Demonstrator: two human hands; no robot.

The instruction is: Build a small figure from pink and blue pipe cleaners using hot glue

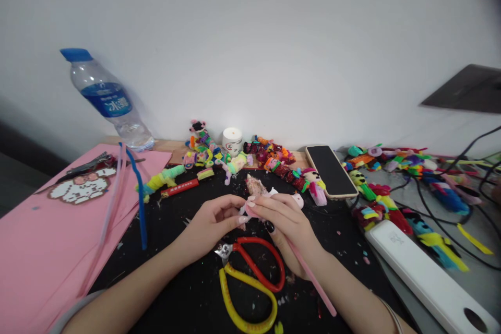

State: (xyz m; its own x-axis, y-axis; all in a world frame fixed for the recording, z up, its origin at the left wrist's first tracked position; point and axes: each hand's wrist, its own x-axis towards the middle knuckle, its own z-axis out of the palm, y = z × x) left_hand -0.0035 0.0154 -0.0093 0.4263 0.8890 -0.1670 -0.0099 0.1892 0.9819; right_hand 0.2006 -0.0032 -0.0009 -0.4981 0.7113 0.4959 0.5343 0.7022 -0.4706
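Observation:
My left hand (213,222) is closed, its thumb and fingers pinching the end of a pink pipe cleaner (313,279). Across from it, my right hand (287,219) is also closed on the pipe cleaner, whose long tail runs out below the palm toward the lower right. The fingertips of both hands meet, and the worked end is mostly hidden between them. Just below lie scissors (225,251) with one red and one yellow handle, touching neither hand. Behind my fingers is a small brownish, fuzzy piece (254,186), partly covered, with something white beside it.
Pink sheets (47,255) lie left, bearing blue (141,203) and pale pink strips. A water bottle (111,99) leans on the wall. Several fuzzy dolls (279,167), a white tub (232,141) and a phone (332,171) line the back. A white power bank (422,271) and cables lie right.

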